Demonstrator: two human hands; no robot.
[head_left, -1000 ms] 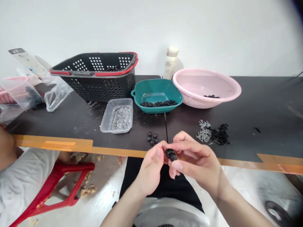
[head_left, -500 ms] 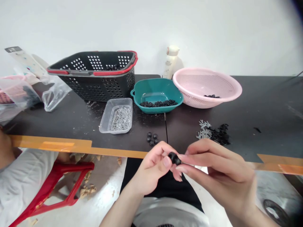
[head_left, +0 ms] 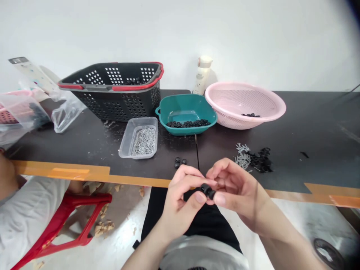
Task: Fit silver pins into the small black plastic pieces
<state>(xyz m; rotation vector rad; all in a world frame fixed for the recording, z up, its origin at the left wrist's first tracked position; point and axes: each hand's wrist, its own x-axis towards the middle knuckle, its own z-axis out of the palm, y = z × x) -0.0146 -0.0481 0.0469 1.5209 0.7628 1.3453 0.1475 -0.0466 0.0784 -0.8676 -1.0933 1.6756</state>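
A small round black plastic part (head_left: 207, 190) is pinched between my two hands above my lap, close to the table's front edge. My left hand (head_left: 184, 200) grips its left side with thumb and fingers. At its right side, my right hand (head_left: 242, 193) presses with the thumb, other fingers curled behind. Just beyond my left hand lie several black round caps (head_left: 180, 162) on the table. Past my right hand sit a pile of silver screws or pins (head_left: 242, 157) and a heap of black parts (head_left: 261, 160).
A clear tray of metal pins (head_left: 137, 139), a teal basin (head_left: 185, 108) holding black parts, and a pink colander (head_left: 244, 99) stand behind. Further left is a black basket (head_left: 112, 93) with red handles. A white bottle (head_left: 203, 75) stands near the wall; a person's sleeve (head_left: 33, 210) shows left.
My right hand has turned, its fingers curling up and in, and its thumb now presses the black part. My left fingers have closed further over the part.
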